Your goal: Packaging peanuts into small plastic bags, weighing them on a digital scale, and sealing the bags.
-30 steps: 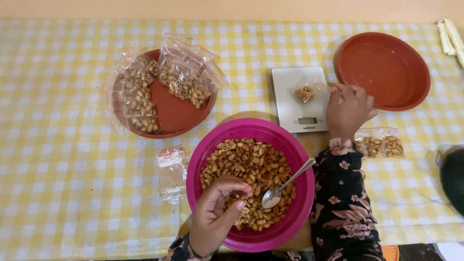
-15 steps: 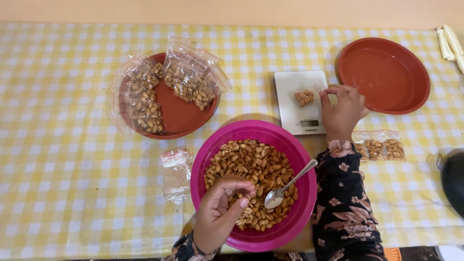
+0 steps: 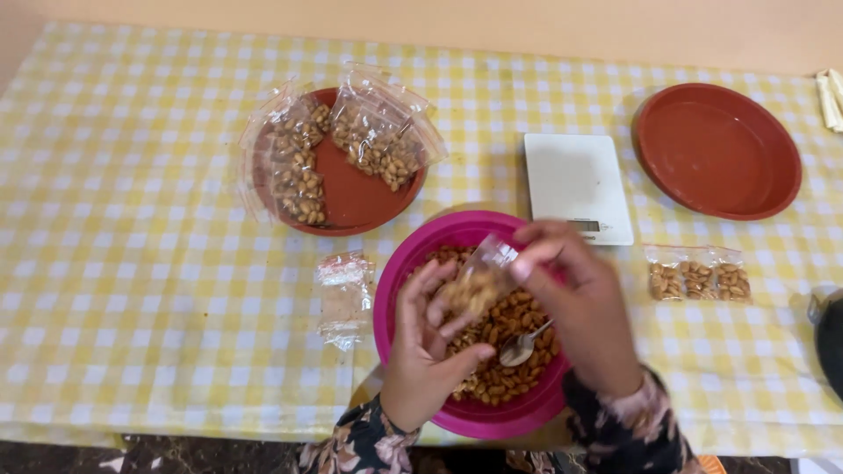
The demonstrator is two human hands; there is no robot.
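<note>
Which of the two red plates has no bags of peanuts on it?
The red plate on the right, beside the white scale; it is bare. The left red plate holds several clear bags of peanuts.
</note>
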